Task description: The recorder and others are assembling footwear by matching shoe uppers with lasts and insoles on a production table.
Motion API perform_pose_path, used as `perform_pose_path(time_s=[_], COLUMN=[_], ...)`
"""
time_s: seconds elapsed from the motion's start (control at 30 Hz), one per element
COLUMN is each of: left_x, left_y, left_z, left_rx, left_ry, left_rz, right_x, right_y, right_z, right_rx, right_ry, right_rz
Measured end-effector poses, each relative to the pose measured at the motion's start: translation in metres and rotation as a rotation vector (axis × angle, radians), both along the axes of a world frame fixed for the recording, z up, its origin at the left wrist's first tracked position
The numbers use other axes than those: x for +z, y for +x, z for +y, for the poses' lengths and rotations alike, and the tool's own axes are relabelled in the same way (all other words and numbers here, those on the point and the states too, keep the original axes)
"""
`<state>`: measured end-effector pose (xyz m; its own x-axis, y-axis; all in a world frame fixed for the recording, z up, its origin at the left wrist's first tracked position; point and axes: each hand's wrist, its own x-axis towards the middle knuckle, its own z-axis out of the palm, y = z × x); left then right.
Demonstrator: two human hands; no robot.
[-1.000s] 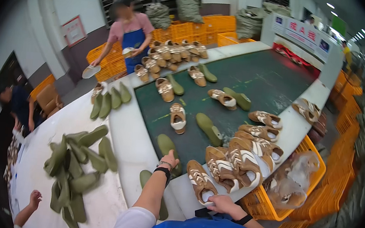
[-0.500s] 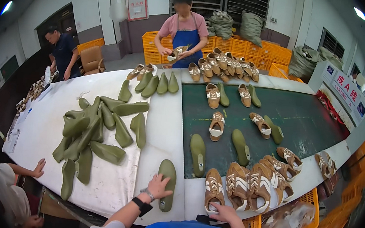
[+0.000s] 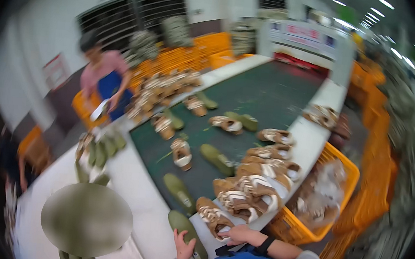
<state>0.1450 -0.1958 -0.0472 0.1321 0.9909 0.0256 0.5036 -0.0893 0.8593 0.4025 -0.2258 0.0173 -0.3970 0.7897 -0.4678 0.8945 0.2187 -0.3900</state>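
My left hand (image 3: 184, 247) is on an olive-green shoe last (image 3: 189, 231) lying on the white table edge, its fingers curled over the last's side. My right hand (image 3: 240, 234) grips the heel opening of a brown-and-white sneaker (image 3: 211, 217), just right of that last. More brown sneakers (image 3: 257, 189) crowd together beyond it along the ledge. On the dark green belt lie another last (image 3: 179, 192) and several sneakers, some paired with lasts. The picture is smeared by motion.
An orange crate (image 3: 331, 204) holding plastic bags and a shoe stands right of the ledge. Across the belt, a co-worker in a blue apron (image 3: 108, 84) handles a shoe beside heaped sneakers (image 3: 163, 91). A blurred oval covers part of the white table (image 3: 123, 256) at left.
The view has swung to the right, tilting the scene. My left hand and its last now appear closer to the sneaker in my right hand. The co-worker's shoe now shows a pale side.
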Motion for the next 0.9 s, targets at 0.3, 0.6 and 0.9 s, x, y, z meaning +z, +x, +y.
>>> perform_pose_path(time_s=[0.3, 0.6, 0.9], left_x=[-0.002, 0.025, 0.085], left_y=[0.017, 0.009, 0.032], left_z=[0.008, 0.005, 0.006], left_rx=[-0.129, -0.256, -0.412], left_ry=[-0.044, 0.001, -0.425], left_rz=[0.034, 0.089, -0.444], right_x=[-0.023, 0.009, 0.057], right_y=[-0.008, -0.008, -0.022], right_z=[0.006, -0.01, -0.016], right_rx=[0.017, -0.131, 0.128], right_ry=[-0.032, 0.051, 0.247], right_rz=[0.028, 0.388, 0.821])
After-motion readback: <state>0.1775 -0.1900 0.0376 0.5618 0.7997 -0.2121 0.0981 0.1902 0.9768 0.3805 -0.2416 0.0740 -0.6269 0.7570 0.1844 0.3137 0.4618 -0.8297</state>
